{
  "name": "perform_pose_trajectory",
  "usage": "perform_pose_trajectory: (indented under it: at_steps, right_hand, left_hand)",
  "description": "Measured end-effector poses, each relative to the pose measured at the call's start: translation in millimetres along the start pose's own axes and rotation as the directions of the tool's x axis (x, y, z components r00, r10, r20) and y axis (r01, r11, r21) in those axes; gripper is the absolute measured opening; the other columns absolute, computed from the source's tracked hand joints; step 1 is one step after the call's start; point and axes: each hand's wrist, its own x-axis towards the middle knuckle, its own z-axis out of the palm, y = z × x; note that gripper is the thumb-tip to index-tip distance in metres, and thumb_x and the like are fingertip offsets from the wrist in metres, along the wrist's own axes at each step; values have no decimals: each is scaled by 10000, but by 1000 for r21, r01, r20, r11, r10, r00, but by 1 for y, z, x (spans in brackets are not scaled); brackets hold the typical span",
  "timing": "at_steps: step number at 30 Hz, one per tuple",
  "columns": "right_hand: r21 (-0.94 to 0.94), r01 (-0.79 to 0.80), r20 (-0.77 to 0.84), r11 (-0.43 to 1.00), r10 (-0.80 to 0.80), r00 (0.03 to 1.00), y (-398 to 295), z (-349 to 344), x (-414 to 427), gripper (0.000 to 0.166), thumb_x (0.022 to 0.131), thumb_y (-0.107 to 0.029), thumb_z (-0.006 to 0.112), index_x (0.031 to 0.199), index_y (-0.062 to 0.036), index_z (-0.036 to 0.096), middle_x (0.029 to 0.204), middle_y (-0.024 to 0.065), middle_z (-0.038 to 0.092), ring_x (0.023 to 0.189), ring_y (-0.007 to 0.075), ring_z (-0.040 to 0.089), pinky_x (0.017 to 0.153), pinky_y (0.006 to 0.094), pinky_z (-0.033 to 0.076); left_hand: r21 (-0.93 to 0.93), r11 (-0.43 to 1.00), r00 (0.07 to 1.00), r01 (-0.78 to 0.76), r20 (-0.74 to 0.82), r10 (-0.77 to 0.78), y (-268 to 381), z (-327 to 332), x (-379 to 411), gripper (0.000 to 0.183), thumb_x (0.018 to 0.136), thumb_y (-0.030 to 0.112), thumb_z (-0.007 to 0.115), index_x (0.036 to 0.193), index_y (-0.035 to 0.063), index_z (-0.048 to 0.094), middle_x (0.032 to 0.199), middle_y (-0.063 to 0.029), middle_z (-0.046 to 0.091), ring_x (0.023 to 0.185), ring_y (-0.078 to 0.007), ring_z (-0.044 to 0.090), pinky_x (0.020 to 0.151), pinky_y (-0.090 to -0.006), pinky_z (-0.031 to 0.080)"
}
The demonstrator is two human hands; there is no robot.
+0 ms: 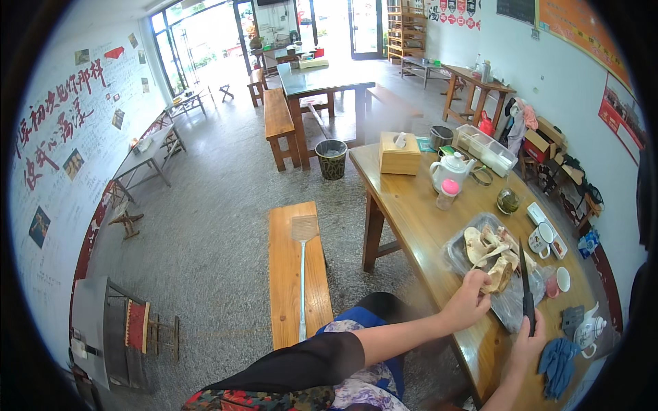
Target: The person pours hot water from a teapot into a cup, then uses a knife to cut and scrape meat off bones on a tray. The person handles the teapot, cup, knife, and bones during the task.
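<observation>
My left hand (467, 303) pinches the edge of a large pale piece of mushroom (498, 276), apparently cut, with a brown outer side. In my right hand (530, 335) is a kitchen knife (525, 287) with a black handle, its blade pointing away from me. The blade stands just right of the mushroom pieces, and I cannot tell whether it touches any. More cream-coloured mushroom pieces (475, 245) lie heaped on a clear plastic bag (514, 313). The bag is spread over the wooden table (411, 216), and what is under the heap is hidden.
Near the bag stand an enamel mug (541, 239), a pink cup (558, 282), a glass teapot (508, 201) and a blue cloth (559, 367). Farther back are a white teapot (452, 172) and a tissue box (400, 154). A fly swatter (303, 267) lies on the bench (282, 303).
</observation>
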Motion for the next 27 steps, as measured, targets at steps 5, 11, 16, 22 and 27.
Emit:
perform_pose_trajectory:
  at_steps: [5,11,16,22,27]
  right_hand:
    - [4,55,-70,998,-55,996,-16,-6,-3,295,978,-61,614,1252,47,637,1112,128,693,1002,202,640,912,326,500]
    - [-115,104,-88,988,-115,989,-23,0,3,302,961,-126,664,1232,9,664,1111,130,726,1029,199,676,919,332,516]
    - [-17,63,-118,998,-64,991,-19,1,4,303,937,-131,701,1218,-21,677,968,158,739,854,209,712,790,320,542]
    - [-43,122,-95,992,-126,987,-16,1,0,329,909,-98,719,1231,-37,688,1049,191,734,910,303,726,795,361,558]
    - [-192,237,-79,953,-255,964,-12,5,-1,357,890,-109,729,1243,-71,696,987,175,723,870,329,711,765,397,562]
  left_hand:
    - [120,976,983,-180,41,176,-4,5,-1,325,861,-6,629,1151,26,489,1305,-235,458,1180,-376,546,931,-391,516]
    - [318,916,970,-244,65,236,0,-4,3,245,792,-20,662,1025,27,604,1237,-288,561,1228,-463,530,1048,-484,436]
    - [335,919,978,-209,61,200,15,-5,3,237,792,-37,690,1009,33,624,1291,-241,553,1235,-408,532,1052,-449,430]
    - [346,907,970,-238,129,205,11,-3,0,228,831,-74,675,1034,23,636,1381,-198,471,1001,-289,658,710,-321,583]
    - [344,906,968,-247,139,211,10,-1,-1,252,813,-70,701,1034,40,651,1347,-207,479,1005,-304,649,740,-336,584]
